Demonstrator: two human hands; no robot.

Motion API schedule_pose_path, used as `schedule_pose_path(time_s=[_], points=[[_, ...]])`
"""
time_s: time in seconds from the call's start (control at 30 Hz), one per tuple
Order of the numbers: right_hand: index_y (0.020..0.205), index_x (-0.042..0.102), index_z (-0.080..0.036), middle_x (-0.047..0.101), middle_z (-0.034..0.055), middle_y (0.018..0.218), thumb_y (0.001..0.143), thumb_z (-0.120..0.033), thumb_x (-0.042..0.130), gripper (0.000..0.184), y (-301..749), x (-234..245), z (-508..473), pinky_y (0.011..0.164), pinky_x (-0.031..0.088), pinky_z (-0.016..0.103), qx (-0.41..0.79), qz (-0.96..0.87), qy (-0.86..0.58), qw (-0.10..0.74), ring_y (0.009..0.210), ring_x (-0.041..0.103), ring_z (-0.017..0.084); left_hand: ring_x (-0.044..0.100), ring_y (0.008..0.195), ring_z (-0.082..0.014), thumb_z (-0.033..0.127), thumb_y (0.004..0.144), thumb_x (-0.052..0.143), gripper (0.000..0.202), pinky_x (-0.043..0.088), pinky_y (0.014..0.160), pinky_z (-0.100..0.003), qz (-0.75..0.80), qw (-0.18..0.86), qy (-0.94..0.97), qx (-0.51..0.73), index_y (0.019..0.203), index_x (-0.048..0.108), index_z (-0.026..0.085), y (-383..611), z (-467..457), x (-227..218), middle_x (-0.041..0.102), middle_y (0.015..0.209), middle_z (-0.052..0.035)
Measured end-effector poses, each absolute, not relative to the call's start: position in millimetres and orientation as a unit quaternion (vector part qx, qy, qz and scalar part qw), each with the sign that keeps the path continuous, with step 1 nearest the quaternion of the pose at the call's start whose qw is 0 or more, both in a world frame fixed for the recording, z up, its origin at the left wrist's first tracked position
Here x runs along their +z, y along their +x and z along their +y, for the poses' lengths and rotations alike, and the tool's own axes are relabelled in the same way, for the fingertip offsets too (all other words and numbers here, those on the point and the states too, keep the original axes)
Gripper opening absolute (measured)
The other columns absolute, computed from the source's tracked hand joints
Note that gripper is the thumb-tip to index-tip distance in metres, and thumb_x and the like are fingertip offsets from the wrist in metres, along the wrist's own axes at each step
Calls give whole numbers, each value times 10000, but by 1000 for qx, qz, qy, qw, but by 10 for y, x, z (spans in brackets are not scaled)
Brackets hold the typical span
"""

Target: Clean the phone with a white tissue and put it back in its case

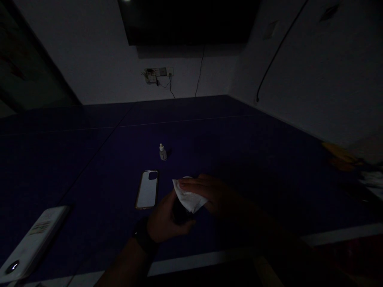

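Note:
The scene is dim. My left hand (pixel 166 221) is curled round a dark object (pixel 181 213), perhaps a phone, held just above the blue table (pixel 239 151). My right hand (pixel 209 193) presses a white cloth (pixel 188 197) against that object, fingers laid flat over the cloth. A clear phone case (pixel 147 189) lies flat on the table just left of both hands. A small white bottle (pixel 162 152) stands upright a little farther back.
A white flat device (pixel 32 239) lies at the near left corner. The table's white edge line (pixel 194 261) runs along the front. Yellowish and pale items (pixel 344 155) sit at the far right. A wall socket (pixel 157 73) and a dark screen (pixel 188 20) are on the wall.

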State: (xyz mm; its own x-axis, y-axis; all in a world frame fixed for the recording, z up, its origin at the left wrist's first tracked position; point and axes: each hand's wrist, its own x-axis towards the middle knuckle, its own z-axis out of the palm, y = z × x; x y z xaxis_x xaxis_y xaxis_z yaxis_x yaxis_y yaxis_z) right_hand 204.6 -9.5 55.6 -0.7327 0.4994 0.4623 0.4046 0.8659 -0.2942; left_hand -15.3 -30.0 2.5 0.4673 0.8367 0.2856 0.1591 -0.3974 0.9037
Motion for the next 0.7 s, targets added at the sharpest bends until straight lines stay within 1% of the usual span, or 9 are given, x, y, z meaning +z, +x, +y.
schedule_pose_path(time_s=[0.07,0.13,0.23,0.3,0.37,0.43,0.5,0.6,0.7], points=[[1426,536,-129,618,149,1442,904,-55,430,538,2058,548,-145,866,507,350,75,-939,-211,260,1137,642,207,564,1289,-353,250,681,844,811,388,1144,-510,331,473,718,389,1425,522,250,-143,-284,55,624,1371,-122],[1420,537,-148,650,143,1403,981,-154,438,451,2093,526,-223,877,512,348,72,-952,-167,245,1132,649,200,617,1200,-338,241,645,877,786,450,1080,-486,309,520,704,373,1368,567,253,-148,-254,100,666,1294,-110],[1420,525,-173,688,125,1349,1039,-258,417,405,2150,497,-312,950,502,348,87,-954,-123,261,1179,645,179,649,1140,-326,252,638,896,750,485,1026,-456,296,546,696,359,1327,600,254,-158,-218,152,693,1247,-103],[1438,503,-172,684,132,1355,1048,-256,385,416,2155,493,-287,980,495,350,96,-949,-120,276,1227,631,172,643,1151,-336,247,631,893,713,480,1034,-460,300,543,694,365,1293,626,248,-152,-213,154,697,1247,-105],[1463,477,-159,657,152,1390,1028,-210,364,452,2127,492,-193,979,502,363,94,-941,-151,290,1248,623,185,610,1206,-360,236,608,893,708,442,1084,-491,310,529,692,381,1270,641,239,-139,-220,131,686,1276,-111],[1484,454,-151,627,160,1428,984,-151,368,507,2094,485,-84,957,520,374,83,-930,-199,299,1230,633,202,581,1250,-373,246,609,885,726,399,1127,-523,322,501,699,396,1290,632,232,-126,-229,94,668,1310,-120],[1506,431,-155,604,155,1456,951,-126,381,558,2085,469,-32,942,532,376,78,-926,-224,293,1219,638,212,583,1250,-367,276,620,879,771,394,1134,-532,328,474,712,401,1337,600,228,-122,-229,59,660,1327,-126],[1505,435,-157,633,151,1421,995,-170,360,516,2139,446,-122,955,527,361,73,-937,-183,289,1243,630,204,632,1175,-333,279,610,866,795,463,1071,-488,305,469,731,390,1348,579,216,-130,-199,34,682,1292,-116],[1427,513,-138,701,148,1321,1073,-294,321,433,2206,453,-304,996,507,335,66,-943,-143,293,1272,620,178,666,1112,-300,275,574,892,817,514,999,-427,267,490,740,375,1325,574,229,-141,-152,39,707,1237,-91]])
